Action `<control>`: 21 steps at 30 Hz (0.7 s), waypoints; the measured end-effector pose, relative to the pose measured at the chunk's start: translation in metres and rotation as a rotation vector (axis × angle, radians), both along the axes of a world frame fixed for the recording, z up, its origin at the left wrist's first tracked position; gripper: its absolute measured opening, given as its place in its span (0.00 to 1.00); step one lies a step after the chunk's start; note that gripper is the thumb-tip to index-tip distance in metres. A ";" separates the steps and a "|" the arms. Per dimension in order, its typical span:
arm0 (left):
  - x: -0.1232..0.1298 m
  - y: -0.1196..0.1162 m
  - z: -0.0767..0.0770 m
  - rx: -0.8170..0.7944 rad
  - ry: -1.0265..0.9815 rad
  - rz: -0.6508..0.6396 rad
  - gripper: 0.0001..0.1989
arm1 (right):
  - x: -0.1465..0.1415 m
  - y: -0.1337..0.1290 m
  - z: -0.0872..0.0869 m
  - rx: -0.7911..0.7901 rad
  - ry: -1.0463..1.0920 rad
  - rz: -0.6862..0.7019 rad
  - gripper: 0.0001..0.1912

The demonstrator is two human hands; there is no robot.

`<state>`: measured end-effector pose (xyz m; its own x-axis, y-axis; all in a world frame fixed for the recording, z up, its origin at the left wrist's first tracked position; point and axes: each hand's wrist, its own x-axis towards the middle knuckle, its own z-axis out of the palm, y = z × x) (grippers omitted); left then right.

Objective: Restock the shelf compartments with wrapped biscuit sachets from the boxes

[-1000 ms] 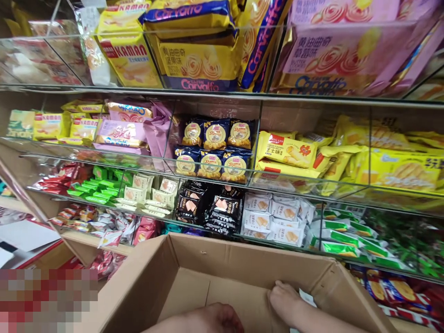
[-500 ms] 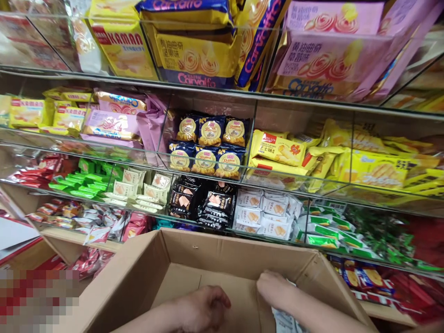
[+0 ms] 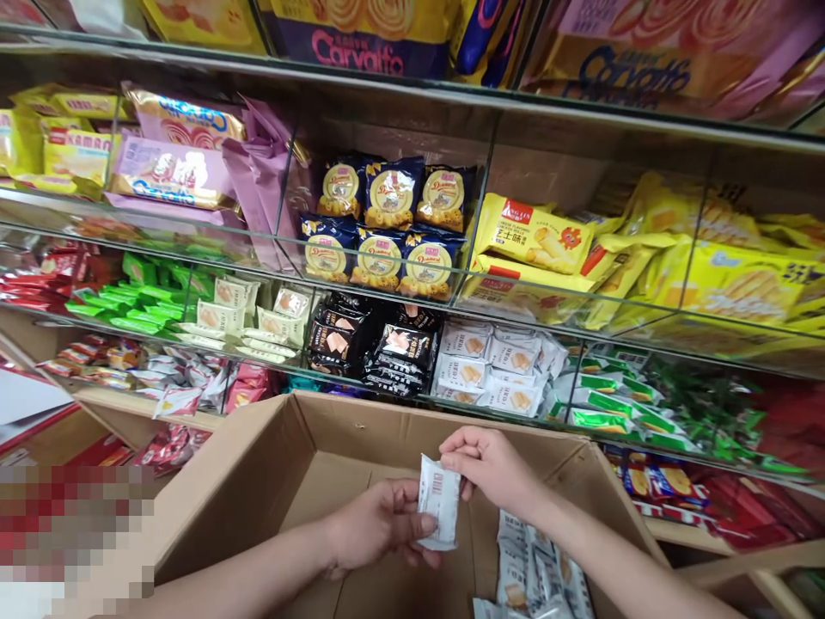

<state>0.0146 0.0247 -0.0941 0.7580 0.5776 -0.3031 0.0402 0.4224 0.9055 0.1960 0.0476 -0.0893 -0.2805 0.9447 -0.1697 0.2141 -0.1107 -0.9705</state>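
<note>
A small white packet [image 3: 439, 505], its printed side with a red mark facing me, is held upright over an open cardboard box [image 3: 412, 421]. My left hand [image 3: 380, 524] grips its lower left part between thumb and fingers. The fingertips of my right hand [image 3: 483, 464] pinch its upper right corner. Below my right forearm, several white packets [image 3: 534, 567] lie in the right part of the box.
Glass-fronted shelves [image 3: 387, 82] rise behind the box. They hold navy cookie packs [image 3: 393, 193], yellow packs [image 3: 534, 232], black packets [image 3: 403, 344], white packets [image 3: 516, 352] and green packets [image 3: 602, 395]. A wooden ledge [image 3: 148, 406] runs at the left.
Both hands have risen from inside the box and come together on one white packet. More white packets show in the box. The view has shifted, with the upper shelves higher in the frame.
</note>
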 end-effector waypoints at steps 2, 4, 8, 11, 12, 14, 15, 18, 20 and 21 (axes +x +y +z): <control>-0.001 0.000 0.001 -0.039 -0.037 0.045 0.13 | 0.001 -0.001 0.002 0.047 0.026 -0.018 0.12; -0.003 0.002 0.002 -0.174 -0.119 0.103 0.15 | 0.002 -0.003 0.008 0.136 0.018 -0.031 0.10; -0.005 0.005 0.003 -0.496 -0.228 0.163 0.20 | 0.003 -0.011 0.020 0.309 -0.057 0.046 0.08; -0.003 0.007 0.002 -0.361 -0.190 0.329 0.18 | 0.003 -0.014 0.020 0.341 -0.023 0.138 0.07; -0.002 0.008 0.001 -0.296 -0.174 0.399 0.21 | 0.003 -0.015 0.017 0.315 -0.003 0.140 0.08; -0.001 0.010 0.000 -0.201 -0.138 0.495 0.24 | 0.003 -0.013 0.010 0.213 0.027 0.118 0.11; -0.001 0.011 -0.001 -0.172 -0.120 0.519 0.25 | 0.003 -0.012 0.005 0.150 0.030 0.101 0.13; -0.002 0.015 0.002 -0.128 -0.100 0.535 0.23 | 0.003 -0.007 -0.004 0.028 0.039 0.067 0.16; -0.005 0.019 0.005 -0.106 -0.091 0.496 0.19 | 0.003 -0.004 -0.004 0.009 0.061 0.062 0.16; -0.007 0.020 0.008 -0.084 -0.071 0.455 0.17 | 0.004 -0.004 -0.002 0.008 0.080 0.068 0.16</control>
